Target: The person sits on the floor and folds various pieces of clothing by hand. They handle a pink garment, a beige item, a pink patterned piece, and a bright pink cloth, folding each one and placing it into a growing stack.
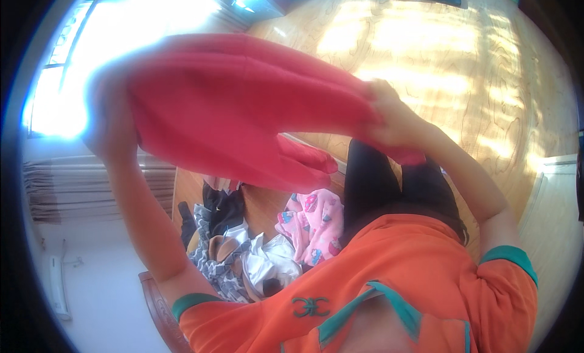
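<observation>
A red cloth garment (pixel 219 97) is stretched in the air between my hands, partly blurred. At its left end my left hand (pixel 109 120) grips the cloth, its fingers blurred against the bright window. My right hand (pixel 388 118) is closed on the right end, with a bit of red cloth hanging below the fist. Narrow ends of the garment dangle in the middle. Below lies a heap of clothes: a pink patterned fleece cloth (pixel 315 225), white clothing (pixel 271 262), a grey-and-white patterned cloth (pixel 212 271) and a black garment (pixel 223 207).
The heap rests on a brown wooden surface (pixel 262 200). A carved wooden edge (pixel 157 307) stands at lower left. Curtains (pixel 105 184) hang beneath the bright window (pixel 57 97). Sunlit wood-patterned flooring (pixel 456 79) spreads at upper right, with a pale panel (pixel 547 207) at the right.
</observation>
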Tool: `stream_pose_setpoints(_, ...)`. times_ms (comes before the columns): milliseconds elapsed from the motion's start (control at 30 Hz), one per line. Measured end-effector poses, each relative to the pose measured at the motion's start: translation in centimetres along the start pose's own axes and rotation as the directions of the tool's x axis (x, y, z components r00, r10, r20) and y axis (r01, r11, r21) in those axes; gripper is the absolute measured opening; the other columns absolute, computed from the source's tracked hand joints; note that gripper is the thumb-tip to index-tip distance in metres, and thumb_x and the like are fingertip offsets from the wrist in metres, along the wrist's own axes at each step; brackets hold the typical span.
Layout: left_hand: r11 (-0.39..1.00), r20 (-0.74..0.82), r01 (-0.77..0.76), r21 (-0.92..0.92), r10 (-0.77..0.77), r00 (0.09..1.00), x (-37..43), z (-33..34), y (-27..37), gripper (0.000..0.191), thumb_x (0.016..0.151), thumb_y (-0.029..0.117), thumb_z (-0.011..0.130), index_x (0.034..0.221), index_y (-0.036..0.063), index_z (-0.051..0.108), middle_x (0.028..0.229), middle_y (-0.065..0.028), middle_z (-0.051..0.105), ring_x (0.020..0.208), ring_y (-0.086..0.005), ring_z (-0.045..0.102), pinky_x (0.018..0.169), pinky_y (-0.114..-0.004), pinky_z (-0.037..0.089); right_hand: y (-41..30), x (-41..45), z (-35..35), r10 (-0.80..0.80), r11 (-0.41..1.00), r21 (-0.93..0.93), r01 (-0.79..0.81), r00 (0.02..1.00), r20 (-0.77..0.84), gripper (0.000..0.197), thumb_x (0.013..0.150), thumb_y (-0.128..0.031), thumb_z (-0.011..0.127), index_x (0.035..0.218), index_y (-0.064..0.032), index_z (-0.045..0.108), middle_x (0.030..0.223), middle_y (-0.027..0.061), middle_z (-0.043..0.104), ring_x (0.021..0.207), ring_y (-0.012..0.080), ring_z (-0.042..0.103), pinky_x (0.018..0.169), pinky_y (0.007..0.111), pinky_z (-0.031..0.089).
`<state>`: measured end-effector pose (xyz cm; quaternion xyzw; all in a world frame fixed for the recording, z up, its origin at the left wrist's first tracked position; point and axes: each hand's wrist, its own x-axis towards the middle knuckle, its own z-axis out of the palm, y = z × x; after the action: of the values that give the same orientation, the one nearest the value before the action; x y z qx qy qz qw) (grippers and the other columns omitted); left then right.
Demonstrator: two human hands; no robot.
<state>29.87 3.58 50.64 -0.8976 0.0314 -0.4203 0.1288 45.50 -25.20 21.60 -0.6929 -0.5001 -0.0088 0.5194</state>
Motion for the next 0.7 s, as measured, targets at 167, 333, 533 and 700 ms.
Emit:
stream_pose_setpoints(167, 0.963, 0.087, 0.089, -0.253, -0.069, 0.994, 0.5, -4.2, 0.5, 0.024, 0.088, 0.008, 0.054, 0.109, -0.0038, 0.059, 0.105, -0.015, 0.062, 0.093, -0.0241, 0.062, 0.084, -0.033, 0.051, -4.8, 1.9, 0.1, -0.384, 0.917, 0.127, 0.377, 0.923, 0.035, 0.023, 0.074, -0.017, 0.061, 0.093, -0.004, 0.067, 0.099, 0.0253, 0.057, 0.095, 0.0377, 0.054, 0.082, 0.04, 0.044)
stream_pose_setpoints(333, 0.976, -0.055, 0.022, -0.216, -0.034, 0.998, 0.9, -4.3, -0.7, 0.019, 0.087, 0.003, 0.053, 0.102, -0.0048, 0.062, 0.099, -0.0165, 0.065, 0.084, -0.0251, 0.064, 0.078, -0.033, 0.054, -1.9, 1.6, 0.1, 0.001, 0.973, 0.223, -0.063, 0.964, 0.265, 0.027, 0.081, -0.021, 0.057, 0.096, -0.0008, 0.066, 0.093, 0.0195, 0.063, 0.084, 0.0316, 0.061, 0.076, 0.038, 0.049)
stream_pose_setpoints(533, 0.907, -0.275, 0.301, -0.293, -0.382, 0.882, 0.7, -3.8, -0.6, 0.018, 0.087, 0.01, 0.06, 0.098, -0.0024, 0.065, 0.096, -0.013, 0.066, 0.077, -0.0203, 0.064, 0.068, -0.029, 0.054, 0.9, 0.2, 0.2, 0.189, 0.982, -0.06, -0.181, 0.88, 0.437, 0.029, 0.084, -0.023, 0.055, 0.097, -0.0001, 0.066, 0.086, 0.0177, 0.066, 0.078, 0.0276, 0.064, 0.075, 0.036, 0.051)
stream_pose_setpoints(700, 0.937, -0.098, 0.202, -0.285, -0.238, 0.966, 1.6, -3.7, -5.9, 0.023, 0.087, 0.018, 0.062, 0.099, -0.0023, 0.064, 0.096, -0.0119, 0.064, 0.081, -0.0196, 0.063, 0.073, -0.028, 0.054, -0.5, 0.4, -2.2, 0.267, 0.962, -0.19, -0.194, 0.802, 0.535, 0.03, 0.084, -0.023, 0.055, 0.101, -0.001, 0.066, 0.086, 0.0171, 0.067, 0.076, 0.0282, 0.064, 0.074, 0.036, 0.051)
